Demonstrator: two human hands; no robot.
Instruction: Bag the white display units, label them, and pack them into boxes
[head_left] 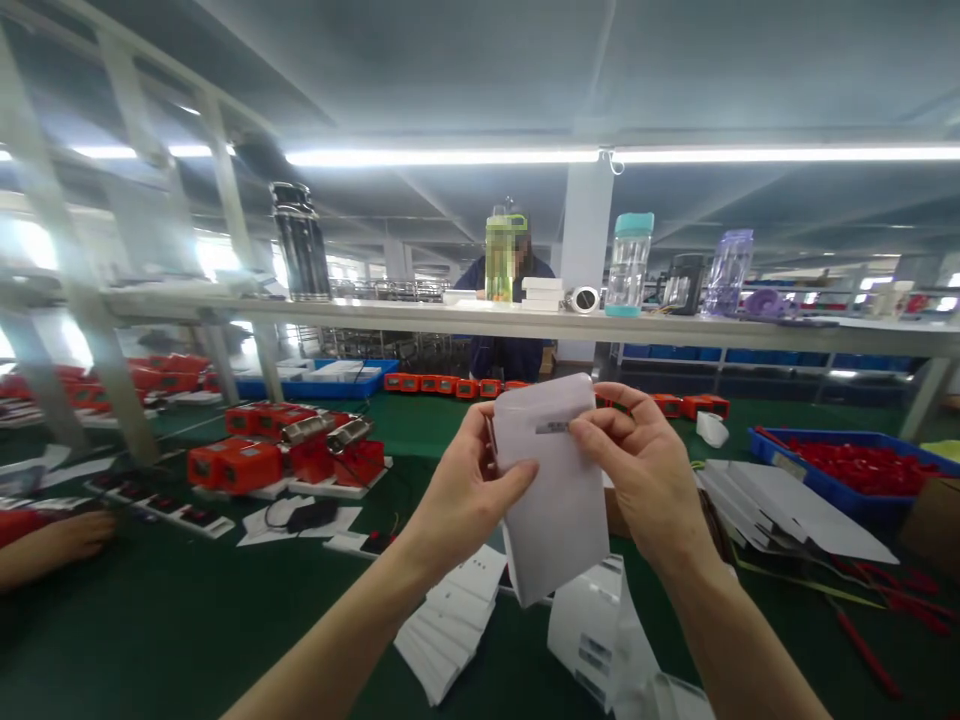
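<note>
My left hand [476, 480] grips a stack of white paper sheets or a thin white packet [555, 500] by its left side, thumb across the front. It is held up, slightly tilted, above the green table. My right hand [645, 460] is at its upper right edge, with thumb and forefinger closed on one end of a small printed label [553, 426], which lies against the front. Below my left forearm, white cards [454, 625] are fanned out on the table. A curling strip of label backing [589, 630] with printed labels lies beneath the packet.
Orange-red devices [236, 465] stand at left, near another person's hand [82, 535]. Right of my hands are white papers [795, 505] and a blue tray [780, 460] of red parts. An overhead shelf [420, 318] carries bottles. Someone sits beyond it.
</note>
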